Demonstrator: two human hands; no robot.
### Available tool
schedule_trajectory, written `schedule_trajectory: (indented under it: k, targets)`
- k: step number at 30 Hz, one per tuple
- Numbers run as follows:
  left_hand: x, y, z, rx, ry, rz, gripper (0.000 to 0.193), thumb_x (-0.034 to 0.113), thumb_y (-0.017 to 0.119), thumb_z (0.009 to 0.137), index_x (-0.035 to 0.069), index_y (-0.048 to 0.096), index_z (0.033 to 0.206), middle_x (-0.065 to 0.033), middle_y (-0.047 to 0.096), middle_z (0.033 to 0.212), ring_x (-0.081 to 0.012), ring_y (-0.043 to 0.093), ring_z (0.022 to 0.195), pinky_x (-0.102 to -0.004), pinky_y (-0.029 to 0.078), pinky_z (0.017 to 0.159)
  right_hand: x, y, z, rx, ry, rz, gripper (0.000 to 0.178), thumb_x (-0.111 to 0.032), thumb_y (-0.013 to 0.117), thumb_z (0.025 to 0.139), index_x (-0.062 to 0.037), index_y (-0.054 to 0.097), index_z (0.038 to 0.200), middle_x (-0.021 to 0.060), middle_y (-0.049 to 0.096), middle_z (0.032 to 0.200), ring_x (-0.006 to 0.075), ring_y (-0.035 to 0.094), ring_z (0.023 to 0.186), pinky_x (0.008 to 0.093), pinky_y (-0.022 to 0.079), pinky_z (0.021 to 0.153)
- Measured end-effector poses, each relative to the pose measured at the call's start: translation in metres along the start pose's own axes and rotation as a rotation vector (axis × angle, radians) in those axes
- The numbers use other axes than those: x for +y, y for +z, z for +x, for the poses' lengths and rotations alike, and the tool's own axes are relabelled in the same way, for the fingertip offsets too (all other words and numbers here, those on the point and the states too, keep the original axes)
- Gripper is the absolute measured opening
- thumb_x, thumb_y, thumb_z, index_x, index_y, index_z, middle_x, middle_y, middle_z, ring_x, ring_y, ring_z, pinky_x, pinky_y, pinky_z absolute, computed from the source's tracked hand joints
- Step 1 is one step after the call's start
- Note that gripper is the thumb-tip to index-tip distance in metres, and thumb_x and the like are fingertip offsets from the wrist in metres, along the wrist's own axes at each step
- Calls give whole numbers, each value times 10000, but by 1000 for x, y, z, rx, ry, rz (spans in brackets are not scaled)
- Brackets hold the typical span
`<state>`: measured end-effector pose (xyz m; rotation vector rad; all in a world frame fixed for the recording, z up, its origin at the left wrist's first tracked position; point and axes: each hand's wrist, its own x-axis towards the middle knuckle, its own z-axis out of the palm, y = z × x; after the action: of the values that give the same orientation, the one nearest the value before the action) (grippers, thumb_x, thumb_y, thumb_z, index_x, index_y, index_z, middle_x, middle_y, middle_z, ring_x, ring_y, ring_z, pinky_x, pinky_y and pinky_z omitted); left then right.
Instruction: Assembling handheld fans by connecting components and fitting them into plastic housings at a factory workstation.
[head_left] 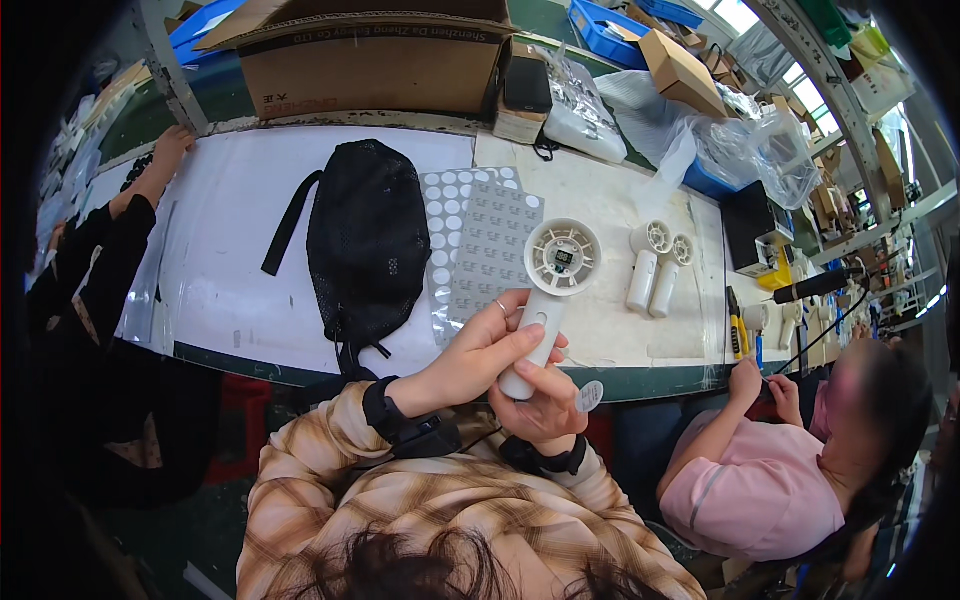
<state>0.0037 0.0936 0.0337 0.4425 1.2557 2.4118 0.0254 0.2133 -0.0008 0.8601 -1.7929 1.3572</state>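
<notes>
A white handheld fan (pixel 541 330) is held upright over the table's front edge, its round head open toward me with a small circuit board in the middle. My left hand (pixel 480 345) wraps round its handle. Lower down, my right hand (pixel 543 408) is closed at the handle's bottom end, thumb against it. A round, pale sticker (pixel 590 396) juts from the right hand's outer side; how it is held there I cannot make out. Just behind the fan lie a grey label sheet (pixel 492 245) and a sheet of white round stickers (pixel 440 230).
Left of the sheets lies a black mesh bag (pixel 368 240). Two similar white fans (pixel 655 270) lie to the right, near a yellow-handled cutter (pixel 739 325). A large cardboard box (pixel 375 65) stands behind. Co-workers sit at both sides, one in a pink shirt (pixel 750 485).
</notes>
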Motion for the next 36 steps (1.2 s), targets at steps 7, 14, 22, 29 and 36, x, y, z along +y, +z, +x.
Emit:
schedule_trajectory:
  k: [7,14,22,29,36]
  targets:
    - [-2,1,0,27,13,-5,400,192,384,966,15,265,1304,-136,574,1020,-183,591,930,-315,477,831,1,3,-2,-31,57,48,470,58,740,653,-22,522,1062,172,632,789,261,651,717,296,512,624]
    - [-1,3,-1,57,5,17,352,219,351,979,32,269,1267,-147,579,958,-183,596,896,-317,482,817,1,3,-1,-32,24,19,463,56,741,649,-8,526,1054,175,633,827,261,650,727,297,514,639]
    - [-4,3,0,103,2,-1,343,220,357,979,34,287,1259,-132,577,946,-172,597,863,-310,489,795,2,6,-6,-4,48,53,446,62,737,642,16,555,1046,192,627,875,273,647,781,301,515,651]
    - [-3,3,0,166,-38,-31,335,224,381,973,58,309,1255,-103,569,913,-159,600,812,-282,503,723,1,10,-7,30,52,55,425,62,737,636,27,579,1028,193,623,903,314,636,853,328,514,712]
    - [1,7,3,232,-89,-95,329,241,408,970,48,351,1230,-66,538,893,-110,565,763,-240,479,684,5,13,-19,64,111,96,420,63,735,633,22,585,1023,192,617,933,347,625,879,376,489,809]
